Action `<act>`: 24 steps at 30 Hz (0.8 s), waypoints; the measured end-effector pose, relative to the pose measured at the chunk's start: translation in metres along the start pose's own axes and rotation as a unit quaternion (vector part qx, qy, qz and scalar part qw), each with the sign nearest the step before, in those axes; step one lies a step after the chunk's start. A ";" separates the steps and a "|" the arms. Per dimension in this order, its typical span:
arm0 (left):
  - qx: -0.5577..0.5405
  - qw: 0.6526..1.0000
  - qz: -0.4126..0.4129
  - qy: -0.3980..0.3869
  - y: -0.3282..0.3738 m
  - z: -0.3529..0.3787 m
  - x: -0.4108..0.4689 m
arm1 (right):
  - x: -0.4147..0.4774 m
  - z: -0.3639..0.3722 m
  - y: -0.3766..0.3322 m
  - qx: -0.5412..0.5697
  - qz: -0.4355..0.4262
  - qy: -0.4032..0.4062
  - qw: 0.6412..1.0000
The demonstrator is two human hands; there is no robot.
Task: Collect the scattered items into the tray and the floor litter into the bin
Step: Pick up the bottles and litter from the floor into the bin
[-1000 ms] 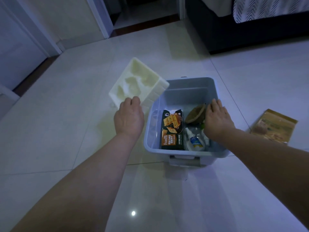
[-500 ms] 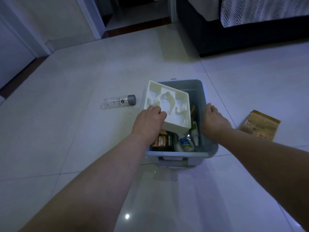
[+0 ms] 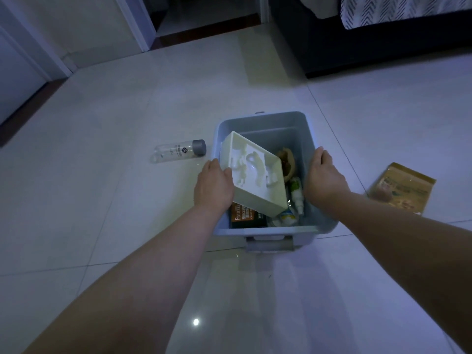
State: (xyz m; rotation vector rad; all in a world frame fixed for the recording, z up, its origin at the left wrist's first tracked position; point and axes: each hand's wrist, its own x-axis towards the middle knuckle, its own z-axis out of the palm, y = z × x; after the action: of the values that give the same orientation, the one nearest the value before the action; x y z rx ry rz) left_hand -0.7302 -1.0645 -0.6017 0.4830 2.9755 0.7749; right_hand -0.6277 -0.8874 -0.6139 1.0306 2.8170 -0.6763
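A grey plastic bin (image 3: 265, 121) stands on the tiled floor. My left hand (image 3: 213, 186) grips the near left edge of a cream moulded packaging insert (image 3: 255, 175), which lies tilted inside the bin over a dark Franzzi snack box (image 3: 245, 217). Two small white bottles (image 3: 296, 194) and a brown rounded item (image 3: 287, 162) also lie in the bin. My right hand (image 3: 324, 177) clasps the bin's right rim. A clear bottle with a grey cap (image 3: 178, 150) lies on the floor left of the bin. A brown packet (image 3: 403, 191) lies on the floor to the right.
A dark bed base (image 3: 383, 42) with a patterned cover stands at the back right. An open doorway (image 3: 201, 19) is at the back, with white door frames and a wall to the left. Open tile floor surrounds the bin.
My left hand has carried the cream insert from left of the bin to over it and lowered it inside. The clear bottle came into view. My right hand stayed on the rim.
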 end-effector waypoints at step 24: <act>-0.166 0.971 -0.164 -0.055 -0.062 -0.005 0.087 | 0.003 0.043 -0.119 -0.097 -0.146 -0.009 0.984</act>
State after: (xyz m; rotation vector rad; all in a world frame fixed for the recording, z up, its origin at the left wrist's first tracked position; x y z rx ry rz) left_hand -0.8311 -1.0916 -0.6226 0.0151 2.6429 1.1300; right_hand -0.7089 -0.9847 -0.6084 0.5835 2.9729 -0.4153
